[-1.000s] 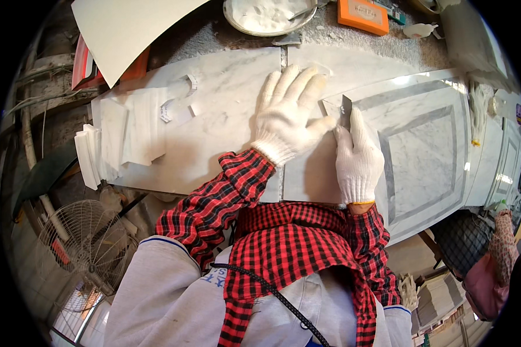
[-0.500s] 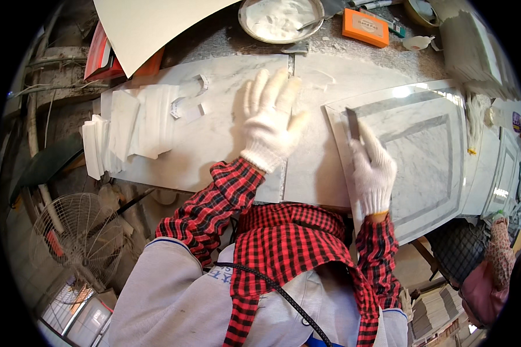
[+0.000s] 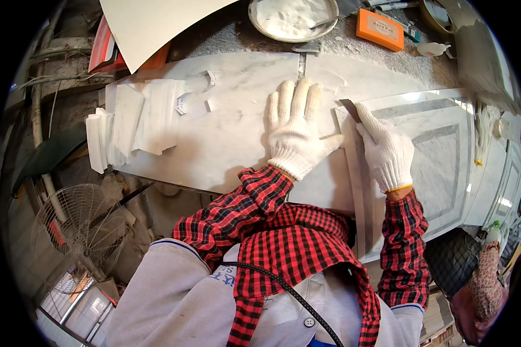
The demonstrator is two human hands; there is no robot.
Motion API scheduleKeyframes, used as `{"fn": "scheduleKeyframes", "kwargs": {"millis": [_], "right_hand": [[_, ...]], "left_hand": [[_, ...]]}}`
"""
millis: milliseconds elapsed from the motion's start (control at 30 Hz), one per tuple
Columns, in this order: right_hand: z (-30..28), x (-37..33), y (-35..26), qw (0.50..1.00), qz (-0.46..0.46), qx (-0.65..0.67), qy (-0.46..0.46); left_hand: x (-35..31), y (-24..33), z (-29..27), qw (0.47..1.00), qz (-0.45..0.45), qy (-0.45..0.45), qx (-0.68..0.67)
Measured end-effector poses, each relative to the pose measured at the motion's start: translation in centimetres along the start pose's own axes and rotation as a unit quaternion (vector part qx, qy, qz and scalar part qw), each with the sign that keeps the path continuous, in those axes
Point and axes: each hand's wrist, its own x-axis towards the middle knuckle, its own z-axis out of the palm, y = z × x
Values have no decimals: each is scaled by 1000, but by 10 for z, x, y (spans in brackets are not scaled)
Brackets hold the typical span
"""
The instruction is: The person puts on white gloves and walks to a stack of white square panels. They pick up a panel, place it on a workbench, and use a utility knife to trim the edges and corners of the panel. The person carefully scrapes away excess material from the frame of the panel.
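My left hand point(image 3: 297, 127), in a white knit glove, lies flat with fingers spread on a white marble slab point(image 3: 231, 139), over the narrow seam. Its thumb reaches toward the left edge of a framed marble panel point(image 3: 446, 144) with grey inlaid bands. My right hand point(image 3: 388, 147), gloved the same way, is closed around a thin dark flat blade point(image 3: 349, 109). The blade points up and left, near the panel's upper left corner. What part of the tool lies inside the glove is hidden.
Thin white strips point(image 3: 139, 118) are stacked at left. Behind the slab stand a bowl of white powder point(image 3: 289, 20), an orange box point(image 3: 380, 29) and a cream sheet point(image 3: 156, 26). A fan point(image 3: 81, 231) stands lower left. Another person's sleeve point(image 3: 485, 277) shows at lower right.
My left hand has shifted right across the seam toward the panel, its fingers spreading. My right hand has moved farther up the panel's edge, and the blade has tilted left. The view has shifted slightly.
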Motion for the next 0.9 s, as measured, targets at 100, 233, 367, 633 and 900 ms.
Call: {"fn": "scheduleKeyframes", "kwargs": {"millis": [100, 233, 367, 633, 900], "right_hand": [[-12, 9, 0, 999, -3, 14, -39], [-10, 8, 12, 997, -74, 10, -36], [-23, 14, 16, 992, -57, -9, -112], [-12, -31, -3, 896, 269, 349, -60], [27, -50, -53, 964, 194, 139, 115]], "left_hand": [[1, 2, 1, 1000, -7, 0, 24], [-2, 0, 4, 1000, 1, 22, 21], [-2, -1, 4, 1000, 3, 22, 16], [-4, -4, 5, 998, 26, 62, 16], [-5, -16, 8, 987, 74, 135, -46]]}}
